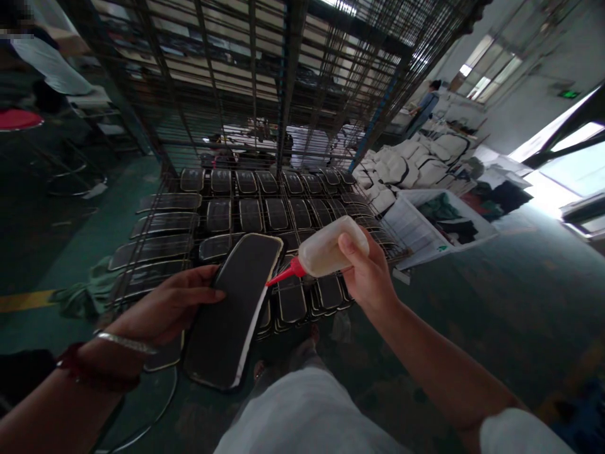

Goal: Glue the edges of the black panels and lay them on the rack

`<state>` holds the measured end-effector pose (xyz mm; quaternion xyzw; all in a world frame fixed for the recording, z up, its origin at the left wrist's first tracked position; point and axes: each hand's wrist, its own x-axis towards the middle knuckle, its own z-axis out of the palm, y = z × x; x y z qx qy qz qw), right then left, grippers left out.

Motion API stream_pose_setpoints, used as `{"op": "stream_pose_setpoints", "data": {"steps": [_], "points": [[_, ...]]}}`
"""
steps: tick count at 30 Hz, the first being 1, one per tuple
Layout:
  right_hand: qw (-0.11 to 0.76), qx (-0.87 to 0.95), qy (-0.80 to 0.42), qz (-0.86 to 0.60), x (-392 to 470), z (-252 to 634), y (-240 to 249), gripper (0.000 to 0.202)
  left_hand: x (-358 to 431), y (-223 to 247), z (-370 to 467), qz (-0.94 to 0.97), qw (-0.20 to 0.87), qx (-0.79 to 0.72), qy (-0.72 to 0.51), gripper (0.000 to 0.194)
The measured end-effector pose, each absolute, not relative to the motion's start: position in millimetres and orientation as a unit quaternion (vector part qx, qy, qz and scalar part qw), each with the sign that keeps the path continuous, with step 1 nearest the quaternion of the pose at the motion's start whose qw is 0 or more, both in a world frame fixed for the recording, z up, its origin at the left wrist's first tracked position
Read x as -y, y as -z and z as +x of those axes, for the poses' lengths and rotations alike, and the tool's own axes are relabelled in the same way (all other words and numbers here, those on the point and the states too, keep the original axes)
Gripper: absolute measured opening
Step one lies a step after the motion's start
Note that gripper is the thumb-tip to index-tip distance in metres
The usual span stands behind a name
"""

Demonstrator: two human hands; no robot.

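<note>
My left hand (174, 299) grips the left edge of a long, dark panel with rounded corners (231, 309), thumb on its face. A pale strip runs along the panel's right edge, yellowish toward the top and white lower down. In my right hand (371, 271) is a translucent squeeze bottle (331, 246) with a pale liquid inside. Its red nozzle (286, 272) points left and down, the tip at the panel's right edge. Beneath and beyond, rows of similar dark panels with pale rims (276, 214) lie on a wire rack.
Wire rack shelves (278, 82) rise in front of me. To the right stands a white bin (425, 217) holding dark cloth, with heaped white pieces (411, 161) behind it. A green cloth (89, 290) lies on the floor at left. Two people are farther off, left and right.
</note>
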<state>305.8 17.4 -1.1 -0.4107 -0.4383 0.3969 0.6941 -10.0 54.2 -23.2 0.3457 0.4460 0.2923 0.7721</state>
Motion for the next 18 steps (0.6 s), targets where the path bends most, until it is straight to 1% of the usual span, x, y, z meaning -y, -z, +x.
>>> {"op": "stream_pose_setpoints", "data": {"steps": [5, 9, 13, 18], "points": [[0.670, 0.459, -0.402, -0.422, -7.9, 301.7, 7.6, 0.043, -51.9, 25.8, -9.9, 0.331, 0.763, -0.463, -0.307, 0.058], [0.635, 0.489, -0.416, -0.429, 3.4, 301.5, 14.1, 0.045, -49.7, 22.0, -3.5, 0.319, 0.760, -0.464, -0.324, 0.052], [0.626, 0.506, -0.422, -0.417, 14.9, 301.3, 19.3, 0.042, -46.5, 18.0, 2.6, 0.315, 0.747, -0.478, -0.337, 0.047], [0.622, 0.513, -0.435, -0.401, 27.6, 300.2, 18.3, 0.046, -43.5, 15.9, 7.1, 0.298, 0.735, -0.497, -0.352, 0.041]]}}
